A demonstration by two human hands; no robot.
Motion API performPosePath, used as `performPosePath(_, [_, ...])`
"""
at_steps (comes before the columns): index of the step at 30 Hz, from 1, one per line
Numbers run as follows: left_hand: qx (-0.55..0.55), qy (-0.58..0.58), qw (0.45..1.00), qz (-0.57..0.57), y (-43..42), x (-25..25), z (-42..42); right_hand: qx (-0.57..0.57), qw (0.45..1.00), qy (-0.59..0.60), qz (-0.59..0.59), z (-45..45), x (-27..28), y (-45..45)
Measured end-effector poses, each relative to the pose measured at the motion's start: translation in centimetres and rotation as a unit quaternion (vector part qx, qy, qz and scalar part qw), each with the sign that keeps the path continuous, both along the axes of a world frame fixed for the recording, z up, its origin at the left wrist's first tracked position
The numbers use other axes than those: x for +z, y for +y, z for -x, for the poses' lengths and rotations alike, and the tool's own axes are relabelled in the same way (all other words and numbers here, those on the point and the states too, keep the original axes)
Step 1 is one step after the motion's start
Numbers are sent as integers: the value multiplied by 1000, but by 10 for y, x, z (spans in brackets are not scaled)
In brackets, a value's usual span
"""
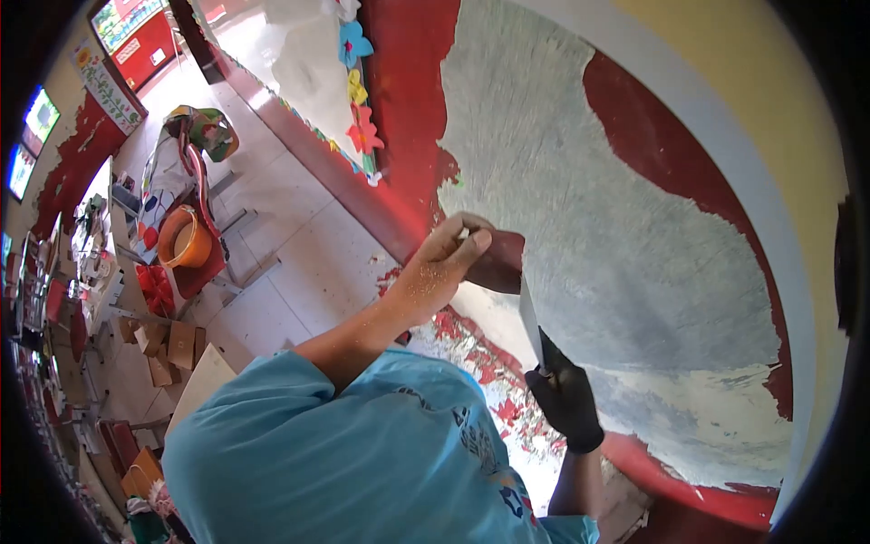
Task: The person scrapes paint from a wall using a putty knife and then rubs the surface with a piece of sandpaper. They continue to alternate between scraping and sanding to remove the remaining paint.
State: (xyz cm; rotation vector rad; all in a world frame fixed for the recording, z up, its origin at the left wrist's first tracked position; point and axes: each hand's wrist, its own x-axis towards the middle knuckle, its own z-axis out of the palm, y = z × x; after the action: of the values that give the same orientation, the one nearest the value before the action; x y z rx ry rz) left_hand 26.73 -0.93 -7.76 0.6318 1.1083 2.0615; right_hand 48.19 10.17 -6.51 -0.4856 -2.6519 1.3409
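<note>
My left hand (453, 254), bare and dusted with pale flecks, pinches the edge of a dark red paint flap (500, 263) beside the wall. In a black glove, my right hand (567, 399) grips a scraper, its handle mostly hidden by the fingers. The scraper's thin, light blade (529, 319) points up toward the flap, its tip close to or touching the flap's lower right edge. Behind both hands is the wall's bare grey patch (616, 227), bordered by remaining red paint (652, 136).
Paint chips (494, 372) litter the floor along the wall. To the left stands a red chair (204, 267) with an orange bucket (185, 238) on it. Cardboard boxes (172, 349) lie near cluttered tables. Paper flowers (362, 131) hang along a wall edge.
</note>
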Motion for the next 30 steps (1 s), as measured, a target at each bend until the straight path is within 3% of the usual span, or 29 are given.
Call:
performPosePath(2, [15,47,999,24,-5,2,5,34,980,-81,178,-1,8,8])
performPosePath(4, [31,97,994,43,-11,2,9,39,943,-77,321,-2,10,10])
performPosePath(6, [73,202,970,115,-16,1,10,57,911,-113,393,-1,13,15])
performPosePath(9, [106,232,958,133,-20,7,6,65,857,-66,507,-3,0,22])
performPosePath(13, [47,283,938,193,-28,12,12,93,824,-56,556,-1,-14,29])
performPosePath(16, [-14,277,947,164,-34,18,8,161,795,-37,584,1,-22,28])
performPosePath(18, [-106,221,961,126,-40,22,4,177,800,-111,563,1,-24,27])
performPosePath(19, [-146,183,968,87,-42,21,2,180,775,-127,592,3,-26,26])
performPosePath(23, [-154,199,964,88,-42,15,-4,115,771,-66,622,0,-31,11])
performPosePath(27, [-150,191,968,68,-43,3,-6,133,785,-33,604,-6,-50,7])
performPosePath(30, [-149,161,973,69,-44,2,-11,132,764,-107,623,-2,-50,-1])
